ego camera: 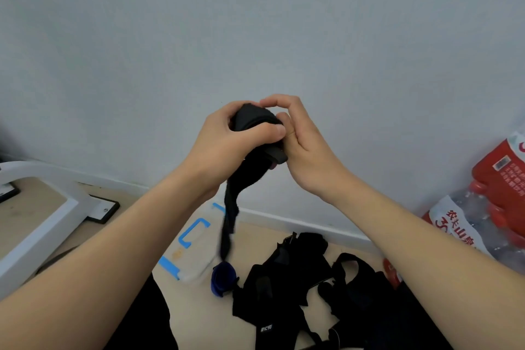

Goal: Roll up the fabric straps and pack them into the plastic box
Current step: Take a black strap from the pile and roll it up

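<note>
- Here, both hands are raised in front of a pale grey wall [255,23], meeting around one partly rolled black fabric strap [254,118].
- The left hand [224,142] grips the rolled part, with the fingers curled behind it and the thumb lying across its front.
- The right hand [304,148] touches the roll from the other side. Its fingertips are bent onto the top edge and its thumb presses against the end, so it pinches the strap.
- The strap's loose tail [230,221] hangs down below the hands, twisted and blurred, and ends above the floor.
- A clear plastic box with blue clips [196,258] sits on the beige floor [199,318] below the left forearm. I cannot tell whether its lid is on.
- A small rolled blue strap [223,278] lies just beside the box's near corner.
- To its right, a heap of unrolled black fabric straps [295,281] is spread on the floor; one bears white lettering.
- A red-wrapped pack of water bottles [500,179] stands against the wall on the right.
- A white metal frame [42,207] stands on the left.
</note>
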A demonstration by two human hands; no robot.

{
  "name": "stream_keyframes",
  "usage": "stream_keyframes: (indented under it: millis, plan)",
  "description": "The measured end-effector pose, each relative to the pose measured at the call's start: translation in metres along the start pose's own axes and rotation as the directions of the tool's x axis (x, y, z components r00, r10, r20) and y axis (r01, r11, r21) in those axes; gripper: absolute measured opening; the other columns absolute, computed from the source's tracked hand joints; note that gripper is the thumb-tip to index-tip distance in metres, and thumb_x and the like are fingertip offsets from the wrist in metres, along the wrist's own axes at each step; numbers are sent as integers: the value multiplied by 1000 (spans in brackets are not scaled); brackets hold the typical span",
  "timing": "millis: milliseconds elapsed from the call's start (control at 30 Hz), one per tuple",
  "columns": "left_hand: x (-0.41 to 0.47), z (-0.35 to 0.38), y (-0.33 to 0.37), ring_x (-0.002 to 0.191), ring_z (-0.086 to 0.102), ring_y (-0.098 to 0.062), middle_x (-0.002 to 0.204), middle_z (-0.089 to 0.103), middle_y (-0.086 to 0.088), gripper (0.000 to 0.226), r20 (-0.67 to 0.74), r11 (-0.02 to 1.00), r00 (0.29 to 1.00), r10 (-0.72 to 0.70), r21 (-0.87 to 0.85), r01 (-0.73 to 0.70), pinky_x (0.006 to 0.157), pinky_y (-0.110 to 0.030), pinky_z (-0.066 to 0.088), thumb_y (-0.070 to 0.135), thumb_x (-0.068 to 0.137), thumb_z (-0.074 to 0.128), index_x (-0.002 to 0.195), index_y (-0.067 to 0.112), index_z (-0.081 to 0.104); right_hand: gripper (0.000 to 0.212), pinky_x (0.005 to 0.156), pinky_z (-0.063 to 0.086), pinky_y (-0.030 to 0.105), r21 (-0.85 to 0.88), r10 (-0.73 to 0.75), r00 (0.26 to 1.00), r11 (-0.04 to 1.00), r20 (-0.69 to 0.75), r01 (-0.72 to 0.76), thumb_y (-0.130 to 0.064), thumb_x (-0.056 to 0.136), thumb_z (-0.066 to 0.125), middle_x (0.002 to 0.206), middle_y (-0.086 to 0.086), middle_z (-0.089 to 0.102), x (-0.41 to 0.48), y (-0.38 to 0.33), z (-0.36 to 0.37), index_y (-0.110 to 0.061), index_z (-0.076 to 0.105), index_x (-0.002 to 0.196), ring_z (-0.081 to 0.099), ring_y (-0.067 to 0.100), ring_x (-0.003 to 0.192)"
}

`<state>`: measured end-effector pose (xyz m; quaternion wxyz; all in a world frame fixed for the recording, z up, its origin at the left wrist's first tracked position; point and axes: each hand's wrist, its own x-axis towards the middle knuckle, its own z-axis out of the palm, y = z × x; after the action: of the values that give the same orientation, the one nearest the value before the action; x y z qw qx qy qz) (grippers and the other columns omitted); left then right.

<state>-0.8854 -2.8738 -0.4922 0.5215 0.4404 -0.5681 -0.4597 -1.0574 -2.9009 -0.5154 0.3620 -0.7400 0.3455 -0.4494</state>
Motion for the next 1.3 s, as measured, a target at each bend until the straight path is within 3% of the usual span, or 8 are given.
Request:
stream_keyframes:
  millis: [133, 267, 467, 633, 833, 1033, 1200, 1300]
  plan:
    - [0, 9, -3, 92, 81, -22, 107, 78, -9, 60, -127, 999, 991, -41, 19, 44, 75, -37, 66, 42, 71, 85, 121, 16, 65, 80, 93, 58, 35, -177, -60, 996, 982, 65, 71, 12, 89, 51, 132, -9, 65, -4, -1, 4, -36, 46, 152, 65, 24, 116]
    - [-1, 14, -9, 95, 77, -2, 108, 74, 8, 68, -113, 992, 992, -55, 103, 66, 73, -22, 61, 52, 73, 81, 125, 18, 53, 81, 95, 51, 20, -307, -120, 991, 943, 50, 130, 0, 74, 78, 130, -9, 58, -1, -4, -3, -32, 59, 145, 58, 16, 121]
    - [0, 10, -8, 91, 73, 11, 114, 65, 8, 87, 8, 953, 989, -145, 271, 138, 67, -14, 59, 82, 65, 76, 123, 23, 48, 67, 85, 50, 25, -496, -317, 948, 818, 33, 291, -10, 64, 87, 117, -4, 63, -4, -6, -14, -14, 66, 127, 59, 8, 102]
    - [-1, -8, 3, 108, 71, -31, 119, 68, -30, 74, 300, 981, 936, -185, 120, 155, 107, -67, 52, 69, 103, 49, 124, 0, 66, 64, 79, 52, 25, -482, -369, 929, 809, 31, 338, -36, 64, 84, 108, -13, 67, -5, -12, -12, -18, 69, 123, 63, 9, 92]
    - [4, -21, 3, 116, 76, -35, 127, 77, -14, 35, 248, 934, 916, -315, -89, 346, 99, -56, 62, 36, 107, 62, 136, 17, 68, 60, 69, 57, 33, -364, -274, 959, 903, -76, 229, -14, 63, 95, 97, -12, 70, -1, -5, -13, -21, 65, 115, 70, 17, 86]
    - [6, -21, 1, 93, 81, -27, 97, 81, -4, 45, 89, 943, 956, -280, -163, 291, 77, -49, 68, 22, 98, 79, 133, 7, 55, 41, 79, 59, 47, -633, -445, 894, 675, 60, 378, -20, 83, 79, 120, 2, 72, 4, 1, -19, -10, 73, 122, 71, 26, 106]
    - [6, -14, -4, 92, 76, -23, 103, 74, -3, 21, 61, 939, 954, -293, -170, 299, 67, -36, 65, 24, 106, 66, 124, 17, 60, 48, 89, 62, 49, -603, -388, 918, 713, 84, 357, -1, 85, 80, 126, 9, 78, 4, 7, -15, -9, 77, 132, 76, 31, 112]
    - [2, -7, -6, 107, 75, -42, 119, 72, -23, 38, 143, 935, 946, -290, -168, 312, 89, -52, 66, 47, 110, 51, 117, 14, 67, 43, 77, 60, 45, -548, -279, 960, 803, 1, 234, 3, 83, 78, 102, 2, 83, 2, 8, -14, -20, 84, 119, 77, 28, 90]
